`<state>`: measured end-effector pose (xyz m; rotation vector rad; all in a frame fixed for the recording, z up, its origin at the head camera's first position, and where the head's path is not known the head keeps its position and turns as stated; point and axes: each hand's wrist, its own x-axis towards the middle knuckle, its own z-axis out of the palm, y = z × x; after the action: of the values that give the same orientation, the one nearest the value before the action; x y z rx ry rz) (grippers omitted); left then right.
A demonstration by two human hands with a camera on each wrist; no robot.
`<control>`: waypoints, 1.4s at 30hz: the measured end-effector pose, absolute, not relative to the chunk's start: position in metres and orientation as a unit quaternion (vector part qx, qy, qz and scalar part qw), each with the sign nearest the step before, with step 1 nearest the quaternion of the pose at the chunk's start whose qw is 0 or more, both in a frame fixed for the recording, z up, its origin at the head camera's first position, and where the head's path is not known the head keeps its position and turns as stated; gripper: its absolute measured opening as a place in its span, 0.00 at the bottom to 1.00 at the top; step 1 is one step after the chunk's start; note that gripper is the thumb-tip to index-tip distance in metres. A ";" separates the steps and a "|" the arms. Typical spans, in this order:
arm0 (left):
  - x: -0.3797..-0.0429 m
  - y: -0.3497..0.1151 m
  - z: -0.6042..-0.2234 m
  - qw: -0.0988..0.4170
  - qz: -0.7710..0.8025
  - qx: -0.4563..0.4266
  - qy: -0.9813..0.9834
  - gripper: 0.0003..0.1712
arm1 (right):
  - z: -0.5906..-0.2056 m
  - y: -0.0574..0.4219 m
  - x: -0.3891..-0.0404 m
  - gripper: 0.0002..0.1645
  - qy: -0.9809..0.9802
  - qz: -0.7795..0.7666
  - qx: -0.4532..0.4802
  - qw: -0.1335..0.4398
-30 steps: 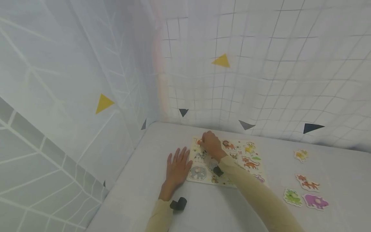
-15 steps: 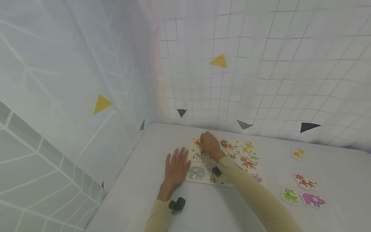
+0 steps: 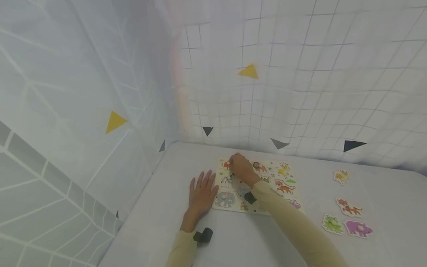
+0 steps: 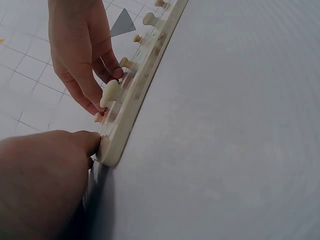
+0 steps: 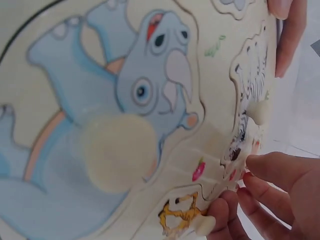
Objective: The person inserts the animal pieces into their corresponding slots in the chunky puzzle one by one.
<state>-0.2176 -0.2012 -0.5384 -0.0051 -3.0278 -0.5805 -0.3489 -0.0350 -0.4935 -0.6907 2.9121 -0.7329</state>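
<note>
- Two hands worked at one puzzle board (image 3: 274,166), which lay on the table (image 3: 156,207).
- The right hand (image 3: 242,168) had its fingers bent down at the board's far left corner, grasping one red piece (image 3: 226,164) there.
- The left hand (image 3: 201,196) lay released, palm down with straight fingers spread, its thumb side touching the board's left edge.
- Three knobbed animals sat on the board near the hands: one zebra (image 3: 226,181), one elephant (image 3: 225,200) and one rhino (image 5: 70,155).
- Six knobs rose along the board in the left wrist view.
- Four loose pieces lay on the table to the right, well apart from the board: one yellow animal (image 3: 341,177), one tiger (image 3: 348,207), one green frog (image 3: 332,224) and one purple hippo (image 3: 358,228); frog and hippo were close together.
- Two black wrist devices (image 3: 203,235) showed, one per arm.
</note>
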 end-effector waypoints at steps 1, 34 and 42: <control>-0.218 -0.202 -0.539 0.032 -0.188 -0.003 -0.982 0.34 | -0.493 -0.034 -0.349 0.15 0.943 -0.239 -0.229 0.035; -0.217 -0.199 -0.540 0.032 -0.175 0.001 -0.984 0.34 | -0.490 0.056 -0.339 0.11 0.897 -0.349 -0.257 -0.083; -0.217 -0.199 -0.544 0.048 -0.190 -0.007 -0.981 0.34 | -0.491 0.103 -0.340 0.10 0.916 -0.335 -0.204 -0.086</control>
<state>-0.2166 -0.1985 -0.5439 -0.0203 -2.9902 -0.5779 -0.3405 0.1028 -0.4913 -0.6773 3.0462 -1.1132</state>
